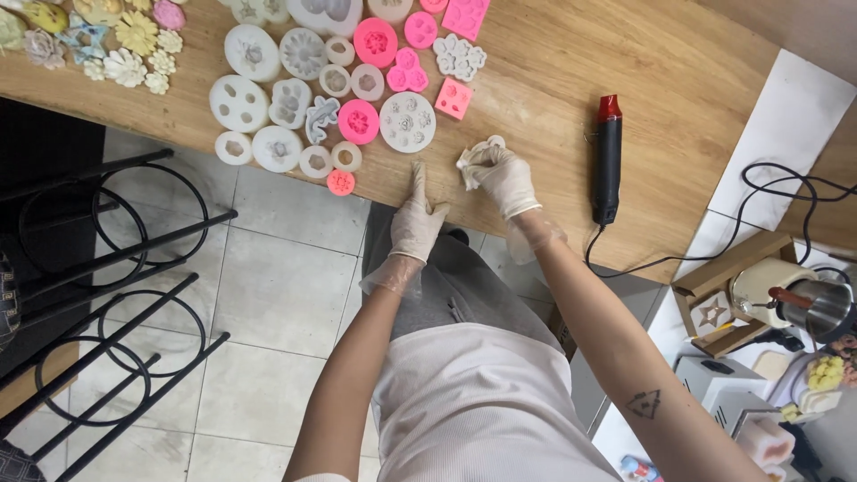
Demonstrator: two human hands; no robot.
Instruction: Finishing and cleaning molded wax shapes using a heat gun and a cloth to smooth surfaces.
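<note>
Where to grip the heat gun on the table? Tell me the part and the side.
Grip the heat gun round its black body, below the red tip. It lies flat on the table, cord trailing toward the person, so come from above. The right hand, nearest, holds a small white piece.

The person's left hand [417,217], in a thin translucent glove, lay flat and palm down, fingers together and pointing toward twelve o'clock. Its bare forearm ran back toward seven o'clock, the glove cuff bunched loosely at the wrist. The right hand [503,176], gloved alike, sat just at two o'clock of the left, fingers curled and pinched toward ten o'clock. Its bare forearm stretched toward five o'clock, showing a small dark triangular tattoo.
</note>
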